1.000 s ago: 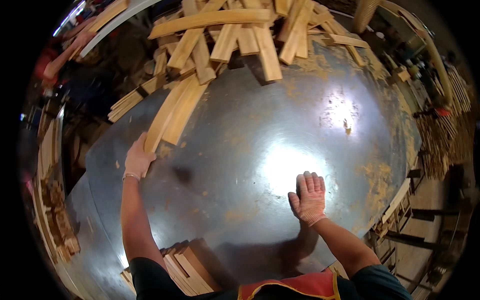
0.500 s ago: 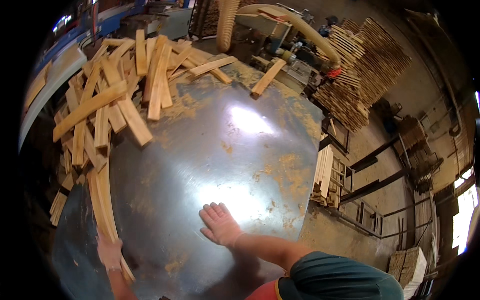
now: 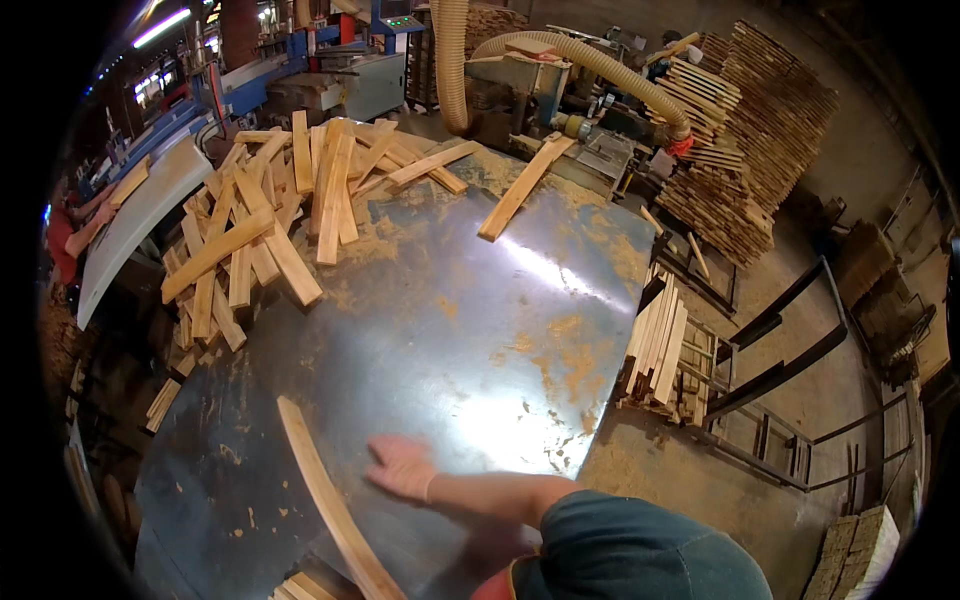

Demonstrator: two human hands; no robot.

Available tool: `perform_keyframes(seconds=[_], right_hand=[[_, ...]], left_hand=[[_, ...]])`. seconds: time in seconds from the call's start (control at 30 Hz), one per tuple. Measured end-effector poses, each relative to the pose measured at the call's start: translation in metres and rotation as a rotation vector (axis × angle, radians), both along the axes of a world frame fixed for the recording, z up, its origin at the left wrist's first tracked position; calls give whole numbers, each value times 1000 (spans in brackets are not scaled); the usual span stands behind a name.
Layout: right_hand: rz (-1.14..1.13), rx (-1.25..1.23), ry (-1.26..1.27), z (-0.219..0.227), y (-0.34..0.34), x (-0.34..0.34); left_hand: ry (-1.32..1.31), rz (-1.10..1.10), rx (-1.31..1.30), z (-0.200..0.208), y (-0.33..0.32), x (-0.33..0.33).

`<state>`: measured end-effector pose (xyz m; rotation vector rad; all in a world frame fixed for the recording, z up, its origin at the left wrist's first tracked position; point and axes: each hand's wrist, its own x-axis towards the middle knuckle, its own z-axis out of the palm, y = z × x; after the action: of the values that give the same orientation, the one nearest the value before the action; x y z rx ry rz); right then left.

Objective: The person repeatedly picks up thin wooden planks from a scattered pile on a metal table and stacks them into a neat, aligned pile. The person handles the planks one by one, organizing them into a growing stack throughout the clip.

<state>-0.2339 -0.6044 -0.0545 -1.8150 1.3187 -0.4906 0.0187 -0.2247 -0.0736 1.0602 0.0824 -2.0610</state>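
A long wooden board (image 3: 325, 495) slants up from the lower edge over the metal table (image 3: 390, 350). Beside its upper part is my right hand (image 3: 402, 468), palm down, slightly blurred, thumb apart from the fingers and nothing in it. A gap shows between hand and board. My left hand is out of view; the board's near end runs past the lower edge, so what holds it there is hidden. Ends of more boards (image 3: 305, 587) show at the lower edge, left of the long one.
Loose boards (image 3: 240, 225) lie heaped at the table's far left. One board (image 3: 525, 187) lies at the far edge near a machine with a ribbed hose (image 3: 630, 85). Stacked boards (image 3: 655, 340) stand on a rack at right. Another person's arm (image 3: 90, 225) shows far left.
The boards under my left hand have left the table's left side, and that hand has gone from view. One board now slants nearer the middle. My right hand has shifted slightly left.
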Motion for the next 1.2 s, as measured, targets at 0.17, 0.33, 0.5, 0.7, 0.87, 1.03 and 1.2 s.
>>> perform_keyframes(seconds=[0.17,0.33,0.5,0.7,0.87,1.03,1.2], right_hand=[[-41,617,-603,9,116,14],[-12,834,-701,0,123,-8],[121,773,-589,45,179,-55],[487,949,-379,20,233,-84],[605,618,19,45,237,-45],[809,380,149,-34,302,8],[802,369,411,9,361,56]], left_hand=[[-136,2,10,-16,21,-81],[200,110,-116,70,-7,-141],[-194,363,-198,130,-39,-223],[-419,402,-215,46,7,-215],[-702,348,-174,49,63,-227],[-1767,-13,-393,66,115,-208],[-2032,-282,69,67,172,-206]])
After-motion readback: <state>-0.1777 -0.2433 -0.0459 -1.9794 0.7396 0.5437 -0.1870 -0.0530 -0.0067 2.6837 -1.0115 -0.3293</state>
